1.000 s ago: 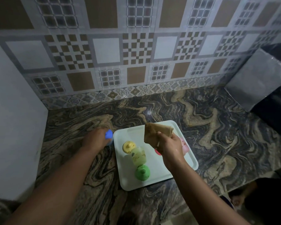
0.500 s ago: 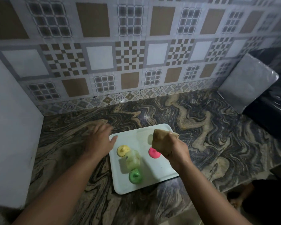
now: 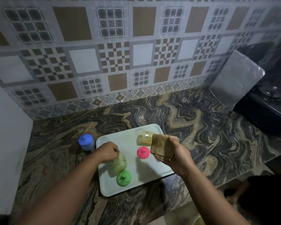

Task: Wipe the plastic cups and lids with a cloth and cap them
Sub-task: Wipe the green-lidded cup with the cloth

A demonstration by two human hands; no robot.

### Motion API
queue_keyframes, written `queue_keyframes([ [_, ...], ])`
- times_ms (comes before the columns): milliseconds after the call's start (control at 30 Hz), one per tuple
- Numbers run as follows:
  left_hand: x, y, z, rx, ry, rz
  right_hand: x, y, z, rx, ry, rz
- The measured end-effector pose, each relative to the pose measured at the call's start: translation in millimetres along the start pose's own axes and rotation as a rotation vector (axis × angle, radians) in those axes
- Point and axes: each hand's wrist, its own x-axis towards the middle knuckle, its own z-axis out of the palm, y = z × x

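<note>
Since a moment ago the left hand (image 3: 108, 151) has moved onto the tray (image 3: 131, 138), its grip closing on the clear cup (image 3: 120, 163); lift it straight to the brown cloth (image 3: 162, 146) clamped in the right hand (image 3: 175, 155), avoiding the green lid (image 3: 124, 178).

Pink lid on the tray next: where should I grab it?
Pinch the central knob of the pink lid from straight above. It lies flat on the tray, knob up, and its low rim offers little to hold. The left hand is nearer; the right hand holds the cloth.
</note>
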Motion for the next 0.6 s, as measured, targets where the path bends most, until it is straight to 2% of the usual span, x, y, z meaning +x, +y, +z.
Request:
queue_keyframes([
  [100,-8,-2,-3,-0.134,0.094,-0.023,3,-5,-10,0.04,-0.014,0.009],
  [300,-39,-3,-12,-0.675,0.386,-0.142,11,-8,-30,0.007,-0.076,0.0],
  [433,-59,20,-4,-0.909,0.346,-0.073,7,-11,-13,-0.104,-0.03,-0.103],
  [533,-65,38,1,-0.922,0.375,-0.033,8,-7,7,-0.166,-0.082,-0.227],
  [600,-69,53,4,-0.921,0.406,-0.009,8,-5,17,-0.224,-0.156,-0.384],
])
